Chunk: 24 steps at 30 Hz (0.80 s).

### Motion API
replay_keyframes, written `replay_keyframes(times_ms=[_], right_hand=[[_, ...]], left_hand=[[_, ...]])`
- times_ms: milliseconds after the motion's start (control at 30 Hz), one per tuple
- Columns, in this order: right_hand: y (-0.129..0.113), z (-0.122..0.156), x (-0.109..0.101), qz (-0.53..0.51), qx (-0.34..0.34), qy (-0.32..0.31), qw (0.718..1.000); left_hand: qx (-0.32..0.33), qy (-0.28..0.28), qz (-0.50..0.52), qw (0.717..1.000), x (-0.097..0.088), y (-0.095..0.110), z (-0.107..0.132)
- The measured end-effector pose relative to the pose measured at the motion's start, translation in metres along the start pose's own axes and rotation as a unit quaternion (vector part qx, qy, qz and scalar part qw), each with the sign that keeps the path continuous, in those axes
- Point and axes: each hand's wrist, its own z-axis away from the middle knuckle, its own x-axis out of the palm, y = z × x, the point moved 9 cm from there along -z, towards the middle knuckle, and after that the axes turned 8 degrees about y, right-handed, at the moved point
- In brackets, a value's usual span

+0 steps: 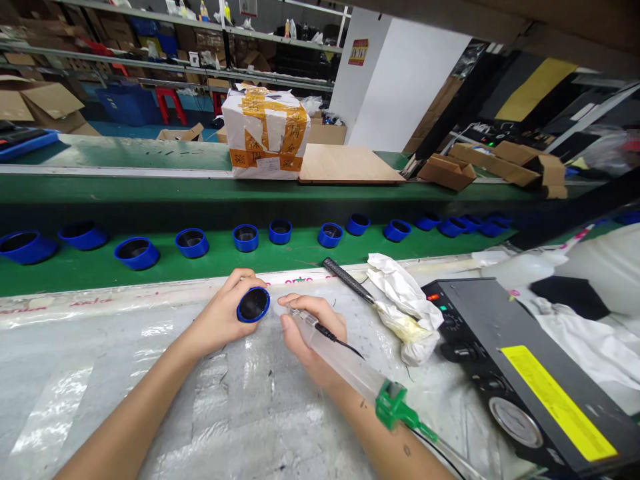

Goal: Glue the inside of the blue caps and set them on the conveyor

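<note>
Rag (pixel 403 300) and dispenser controller (pixel 505 353) block the hands (pixel 313 317) rightward.

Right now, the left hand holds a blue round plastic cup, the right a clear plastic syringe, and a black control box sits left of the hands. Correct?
No: the black control box sits right of the hands, in the head view. The left hand with the blue round plastic cup and right hand with the clear plastic syringe are as stated.

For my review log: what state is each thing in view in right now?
Left hand: closed around the blue cap.
Blue cap: held, open end facing up.
Right hand: gripping the dispensing syringe.
Dispensing syringe: held, tip apart from the cap.
Row of blue cups: standing open end up on the green belt.
Dispenser controller: red lamp lit.
Crumpled white cloth: lying bunched, yellow-stained.
</note>
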Motion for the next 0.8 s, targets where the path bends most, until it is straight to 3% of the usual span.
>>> replay_keyframes(times_ms=[800], right_hand=[[-0.0018, -0.0048, 0.0075, -0.027, -0.022, -0.001, 0.999]], left_hand=[[-0.018, -0.012, 0.011, 1.000, 0.0015, -0.0039, 0.0002]])
